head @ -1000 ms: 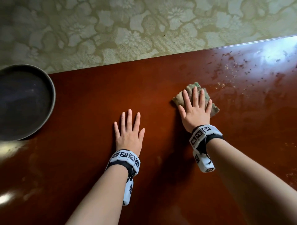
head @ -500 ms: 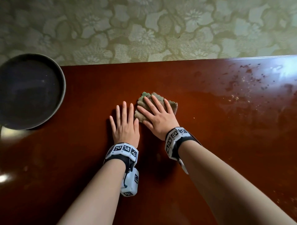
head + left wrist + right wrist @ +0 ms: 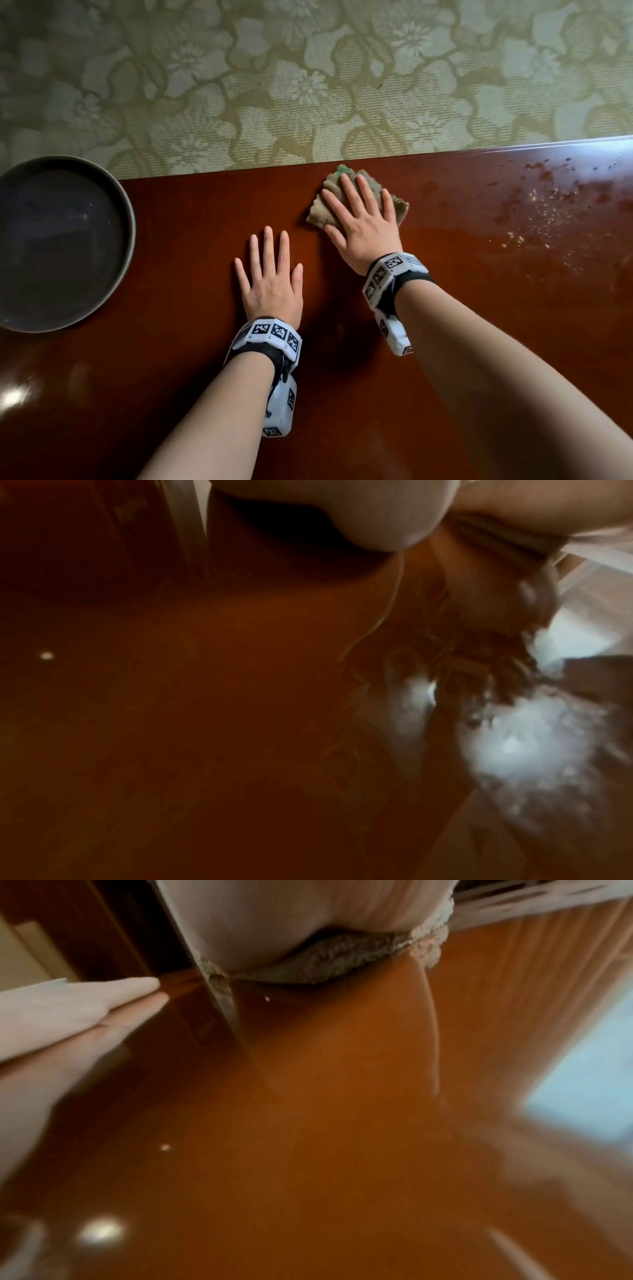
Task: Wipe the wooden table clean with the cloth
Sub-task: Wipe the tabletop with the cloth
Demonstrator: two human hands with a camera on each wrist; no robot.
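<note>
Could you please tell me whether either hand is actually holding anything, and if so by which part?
Neither grips anything. The right hand presses flat on top of the cloth, fingers straight; the left hand lies flat on the bare table.

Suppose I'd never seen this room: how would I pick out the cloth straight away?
Start with the glossy red-brown wooden table and follow its far edge, beside the flowered carpet. The right hand lies flat there, and the cloth sticks out under its fingers. It is the only crumpled thing: tan with green, unlike the round dark basin at left.
</note>
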